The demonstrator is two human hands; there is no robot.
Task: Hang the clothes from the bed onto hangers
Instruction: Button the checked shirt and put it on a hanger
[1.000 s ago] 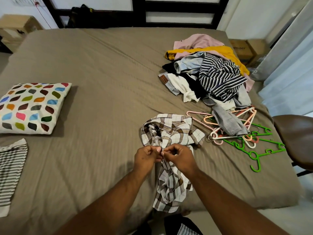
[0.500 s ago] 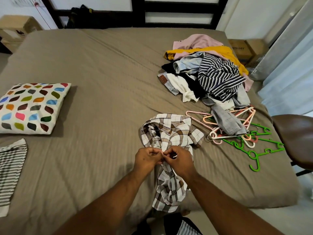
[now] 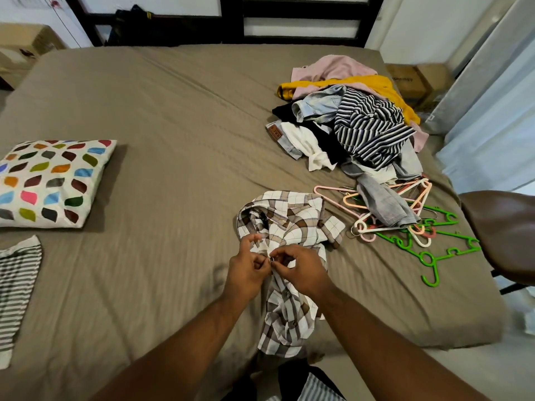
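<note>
**Both grips pinch the checked shirt at the bed's near edge**

Two cardboard boxes stand off the bed point(image 3: 173, 125). One box point(image 3: 417, 82) is on the floor at 1 o'clock, the other box point(image 3: 26, 39) at 10 o'clock. What either one holds cannot be seen. The bed itself carries everything else. At 2 o'clock lies a loose pile point(image 3: 362, 123) of clothes: pink, yellow, denim, black, white and a dark striped top. A grey piece trails from it over a heap of hangers point(image 3: 425, 256) at 3 o'clock, pink and white ones tangled with green ones. A brown chair point(image 3: 503, 235) stands just past that edge of the bed. A white pillow point(image 3: 52, 183) with coloured leaf shapes lies at 9 o'clock, and a striped cloth point(image 3: 17, 290) lies at 8 o'clock.

The shirt point(image 3: 292, 221), brown and white check, lies crumpled at 6 o'clock, just left of the hangers. Its collar end is bunched on the bed and its tail droops over the near edge.

Both forearms reach in from 6 o'clock and meet over the shirt's middle. The left grip point(image 3: 246, 270) is narrow, with thumb and curled fingers pinching the shirt's front edge and one finger lifted toward 12 o'clock. The right grip point(image 3: 301, 267) is narrow too. Its fingertips nip the same edge at a small button and touch the left fingertips.
</note>
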